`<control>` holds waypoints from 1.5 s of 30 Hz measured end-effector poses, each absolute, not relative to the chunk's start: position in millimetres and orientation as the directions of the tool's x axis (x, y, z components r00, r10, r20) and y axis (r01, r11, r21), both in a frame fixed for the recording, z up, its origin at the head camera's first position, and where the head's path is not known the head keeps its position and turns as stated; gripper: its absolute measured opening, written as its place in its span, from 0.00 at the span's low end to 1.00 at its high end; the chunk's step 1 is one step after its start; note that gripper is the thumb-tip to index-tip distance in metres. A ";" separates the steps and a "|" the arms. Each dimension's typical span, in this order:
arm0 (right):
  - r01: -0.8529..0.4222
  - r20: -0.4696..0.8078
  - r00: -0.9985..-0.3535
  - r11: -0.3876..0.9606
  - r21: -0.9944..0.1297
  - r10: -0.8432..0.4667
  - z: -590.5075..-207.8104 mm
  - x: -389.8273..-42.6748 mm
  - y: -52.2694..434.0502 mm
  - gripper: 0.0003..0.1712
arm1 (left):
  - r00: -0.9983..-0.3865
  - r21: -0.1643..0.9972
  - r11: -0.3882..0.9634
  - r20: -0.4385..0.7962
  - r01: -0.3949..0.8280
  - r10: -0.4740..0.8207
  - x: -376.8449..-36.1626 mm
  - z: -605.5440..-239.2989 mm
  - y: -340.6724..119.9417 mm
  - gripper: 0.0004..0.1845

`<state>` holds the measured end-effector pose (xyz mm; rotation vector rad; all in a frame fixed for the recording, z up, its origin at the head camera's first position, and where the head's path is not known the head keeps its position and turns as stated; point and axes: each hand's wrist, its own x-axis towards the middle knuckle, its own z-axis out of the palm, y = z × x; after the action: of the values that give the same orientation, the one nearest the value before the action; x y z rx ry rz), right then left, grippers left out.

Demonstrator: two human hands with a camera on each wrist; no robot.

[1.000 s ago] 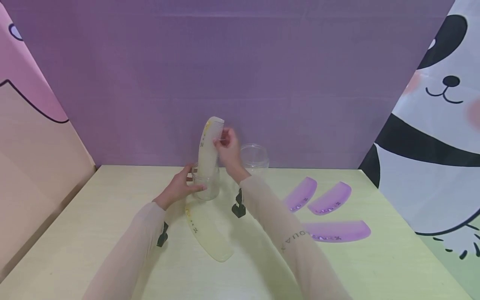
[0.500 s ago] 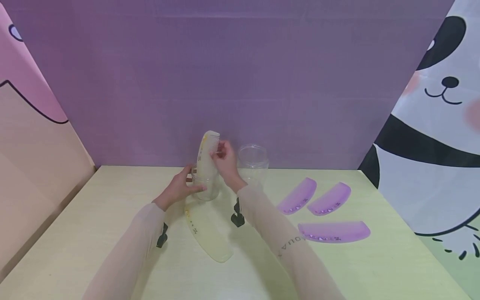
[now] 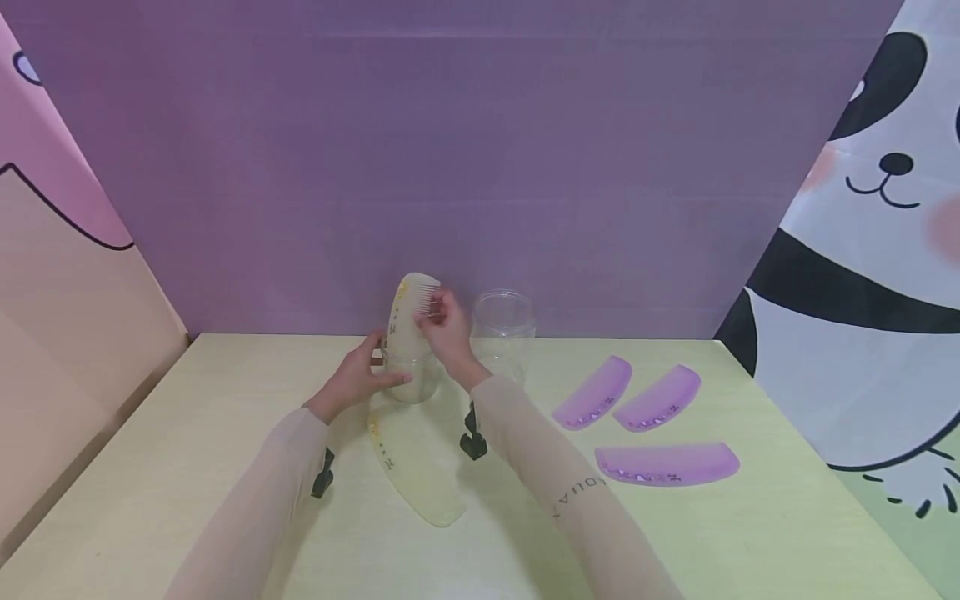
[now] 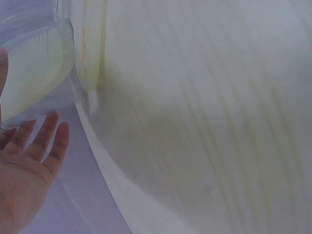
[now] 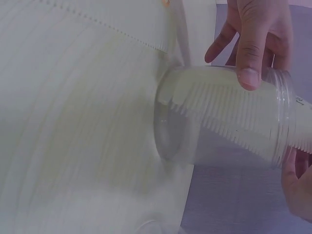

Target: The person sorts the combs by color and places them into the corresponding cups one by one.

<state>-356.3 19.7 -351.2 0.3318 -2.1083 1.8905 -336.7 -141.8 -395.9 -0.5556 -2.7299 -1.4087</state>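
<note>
In the head view my left hand holds a clear plastic jar on the table, thumb in front and fingers behind. A pale yellow comb stands slightly tilted in that jar, its lower part inside and its upper part above the rim. My right hand pinches the comb by its toothed side, just over the rim. Through the jar wall, comb teeth show in the right wrist view. A second pale yellow comb lies flat on the table before the jar.
Another clear jar stands to the right, partly behind my right hand. Farther right lie three purple combs: one, a second and a long one in front. A purple backdrop rises behind the table.
My right hand has lowered the pale yellow comb deeper into the jar, the drop slowing in the last half second. My left hand stays on the jar.
</note>
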 end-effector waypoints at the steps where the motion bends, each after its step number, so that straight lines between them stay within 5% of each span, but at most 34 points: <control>1: -0.358 0.363 -0.931 0.116 -0.926 0.024 -350.8 -356.3 19.6 0.18 | -0.937 0.784 0.531 0.181 0.321 0.300 -336.6 -395.7 -141.6 0.44; 19: -0.345 0.386 -0.918 0.293 -0.892 0.092 -348.6 -361.4 18.1 0.21 | -0.940 0.785 0.536 0.168 0.309 0.296 -336.5 -394.5 -143.7 0.45; 45: -0.340 0.381 -0.918 0.282 -0.897 0.106 -348.4 -359.2 24.7 0.26 | -0.943 0.796 0.532 0.140 0.289 0.302 -333.3 -391.2 -143.8 0.45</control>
<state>-359.2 24.7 -348.4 0.2115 -2.1908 1.6722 -333.3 -143.8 -391.2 -0.5327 -2.7629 -1.4308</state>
